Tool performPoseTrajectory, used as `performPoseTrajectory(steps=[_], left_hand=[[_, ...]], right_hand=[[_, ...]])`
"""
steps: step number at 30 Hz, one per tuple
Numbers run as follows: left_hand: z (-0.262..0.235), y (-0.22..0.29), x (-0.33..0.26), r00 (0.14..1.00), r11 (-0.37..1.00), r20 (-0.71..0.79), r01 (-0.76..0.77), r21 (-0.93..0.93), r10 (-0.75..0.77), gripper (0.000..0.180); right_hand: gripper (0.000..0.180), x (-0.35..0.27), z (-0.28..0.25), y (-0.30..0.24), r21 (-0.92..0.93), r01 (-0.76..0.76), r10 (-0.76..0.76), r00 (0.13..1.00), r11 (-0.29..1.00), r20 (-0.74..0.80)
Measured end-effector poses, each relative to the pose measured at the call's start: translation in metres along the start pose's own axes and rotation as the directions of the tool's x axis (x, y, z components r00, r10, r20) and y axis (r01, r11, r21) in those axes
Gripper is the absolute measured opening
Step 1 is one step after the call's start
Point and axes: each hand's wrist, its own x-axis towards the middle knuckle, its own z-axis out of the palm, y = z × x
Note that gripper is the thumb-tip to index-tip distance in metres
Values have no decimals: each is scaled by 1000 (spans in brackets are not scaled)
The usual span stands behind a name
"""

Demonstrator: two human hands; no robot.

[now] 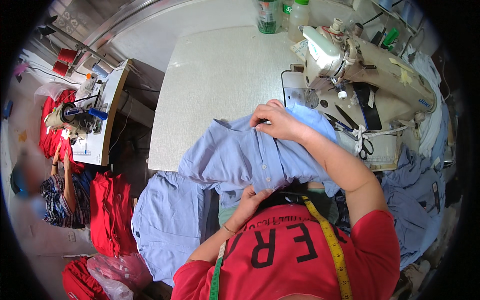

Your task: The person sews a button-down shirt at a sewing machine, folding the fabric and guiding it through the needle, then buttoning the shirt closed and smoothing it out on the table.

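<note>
A light blue buttoned shirt [227,157] lies across the near edge of the sewing table and hangs down over my lap. My right hand [277,121] pinches the cloth at the neckline, at the top of the button placket. Lower down, close to my body, my left hand [248,201] is closed on the same placket below the white buttons. The placket runs between the two hands. Part of my left fingertips is hidden by the cloth. Just beyond my right hand stands a white sewing machine [360,65], its needle area apart from the shirt.
Scissors [367,147], a dark phone [367,105] and a white cord lie by the machine. Bottles [299,20] stand at the back. Blue garments [167,220] are piled left and right. At far left, a co-worker's hands [64,157] handle red cloth at another machine.
</note>
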Motion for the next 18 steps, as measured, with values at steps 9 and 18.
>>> performPoseTrajectory(steps=[9, 18], left_hand=[[3, -4, -6, 1000, 994, -15, 2, 105, 0, 20], [-9, -10, -4, 999, 933, -44, 10, 359, 6, 23]], right_hand=[[12, 0, 0, -10, -7, -29, 29, 1000, 1000, 0], [16, 2, 0, -13, 22, -86, 85, 996, 996, 20]])
